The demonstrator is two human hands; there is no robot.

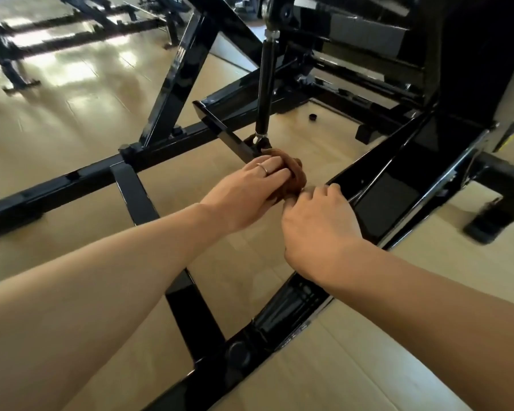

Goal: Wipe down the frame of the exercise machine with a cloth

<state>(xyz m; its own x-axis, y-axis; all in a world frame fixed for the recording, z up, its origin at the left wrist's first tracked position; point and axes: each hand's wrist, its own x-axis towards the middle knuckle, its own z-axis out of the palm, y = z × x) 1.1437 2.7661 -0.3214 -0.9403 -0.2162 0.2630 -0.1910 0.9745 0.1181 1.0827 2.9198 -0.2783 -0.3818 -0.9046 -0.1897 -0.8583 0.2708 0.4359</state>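
Hands meet over black frame (377, 185) — left hand (247, 188) gripping brown cloth (294, 173).

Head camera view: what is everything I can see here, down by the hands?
Exercise machine frame: one, glossy black, bars spread over the floor.
Strut: one, black, upright, meeting the frame beside the cloth.
Cloth: one, brown, bunched, at mid-frame under the left hand.
Small cap: one, black, on the floor inside the frame.
Floor: light wood.
Other equipment: black, top left, too blurred to count.
Ring: one, on a left finger.
Left hand: fingers over the cloth.
Right hand: fingers curled at the cloth's near edge, beside a frame beam.
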